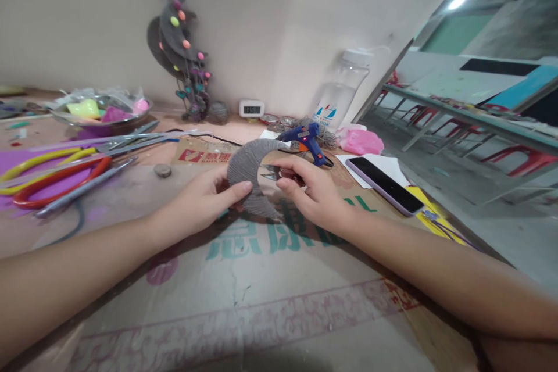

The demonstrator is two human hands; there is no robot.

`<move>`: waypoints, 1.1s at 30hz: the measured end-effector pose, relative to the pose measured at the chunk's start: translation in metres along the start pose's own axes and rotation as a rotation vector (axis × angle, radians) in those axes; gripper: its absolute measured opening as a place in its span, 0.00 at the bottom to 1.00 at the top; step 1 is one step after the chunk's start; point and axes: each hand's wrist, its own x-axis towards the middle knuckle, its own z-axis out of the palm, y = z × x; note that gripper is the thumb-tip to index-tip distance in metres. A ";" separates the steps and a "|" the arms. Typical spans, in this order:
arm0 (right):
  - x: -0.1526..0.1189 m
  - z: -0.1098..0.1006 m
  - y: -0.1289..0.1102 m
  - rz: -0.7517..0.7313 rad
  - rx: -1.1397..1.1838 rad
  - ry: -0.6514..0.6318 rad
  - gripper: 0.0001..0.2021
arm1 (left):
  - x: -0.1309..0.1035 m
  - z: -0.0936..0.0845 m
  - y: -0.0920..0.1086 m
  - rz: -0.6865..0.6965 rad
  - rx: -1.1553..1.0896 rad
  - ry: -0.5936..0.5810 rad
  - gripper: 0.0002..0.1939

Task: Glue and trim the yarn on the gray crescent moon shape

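A crescent wrapped in grey yarn (248, 177) is upright over the cardboard, its hollow side facing right. My left hand (209, 197) pinches its outer left part, thumb across the front. Just right of the hollow, my right hand (311, 189) has its fingers closed around small scissors (272, 172), whose metal tips point left towards the crescent. Part of the scissors' handle is hidden by the fingers. Behind my right hand lies a blue glue gun (307, 139).
Large scissors with yellow and red handles (63, 189) lie left, near a metal bowl (104, 125). A clock (251, 108), water bottle (340, 93) and hanging crescent ornament (181, 46) are at the back. A phone (386, 186) lies right on the cardboard sheet (261, 314).
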 end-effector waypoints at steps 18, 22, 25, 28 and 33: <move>-0.001 0.003 0.005 -0.045 -0.092 0.085 0.11 | -0.001 -0.001 0.003 -0.055 -0.033 0.009 0.15; 0.002 0.006 -0.007 0.141 0.118 0.101 0.10 | -0.002 -0.001 0.000 -0.057 0.044 -0.125 0.13; 0.005 0.011 -0.017 0.350 0.376 0.066 0.10 | -0.003 -0.003 -0.003 -0.068 0.164 -0.185 0.15; 0.006 0.014 -0.020 0.480 0.609 0.015 0.15 | -0.004 -0.005 -0.004 -0.072 0.235 -0.224 0.16; 0.004 0.016 -0.021 0.521 0.575 -0.056 0.19 | -0.003 -0.005 -0.001 -0.056 0.110 -0.212 0.15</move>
